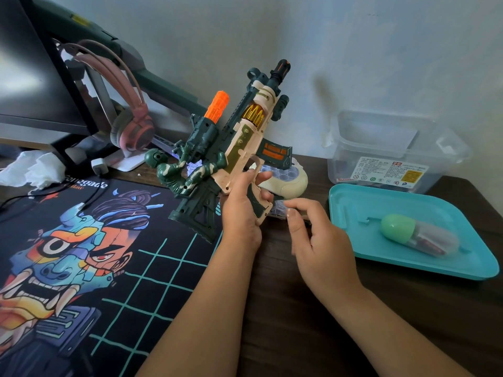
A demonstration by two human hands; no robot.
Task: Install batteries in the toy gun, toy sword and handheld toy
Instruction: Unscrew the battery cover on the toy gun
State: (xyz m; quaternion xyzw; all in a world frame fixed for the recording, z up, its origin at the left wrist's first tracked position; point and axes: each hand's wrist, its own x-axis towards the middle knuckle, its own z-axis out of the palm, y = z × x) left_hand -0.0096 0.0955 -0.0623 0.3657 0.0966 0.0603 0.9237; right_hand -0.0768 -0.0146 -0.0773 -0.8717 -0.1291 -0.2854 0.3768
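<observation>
Centre: toy gun [245, 137], cream and dark green, lifted off the table [299, 308] and tilted, muzzle up toward the far right, stock down toward the near left.

Left hand [241, 210]: wrapped round the pistol grip, fingers curled about it from the right side, thumb up near the trigger guard.

Right hand [318, 240]: just right of the grip's lower end, fingers loosely bent, thumb and forefinger close to a small dark part at the grip base; blurred, so impossible to tell whether pinching anything.

Behind the gun, on the table: handheld toy [288, 180], cream, rounded, with a field of pale bubbles, partly hidden by the grip.

Left of the gun, touching it: toy soldier [177, 170] in green, with a second dark weapon tipped in orange.

Right: teal tray [353, 202] carrying a capsule [416, 235], green cap and clear body, lying on its side; farther off, against the wall, a clear plastic box [394, 148].

Left: printed desk mat [81, 254]; beyond it pink headphones [133, 126] on a stand, a monitor [32, 77] and crumpled tissue [32, 170].
</observation>
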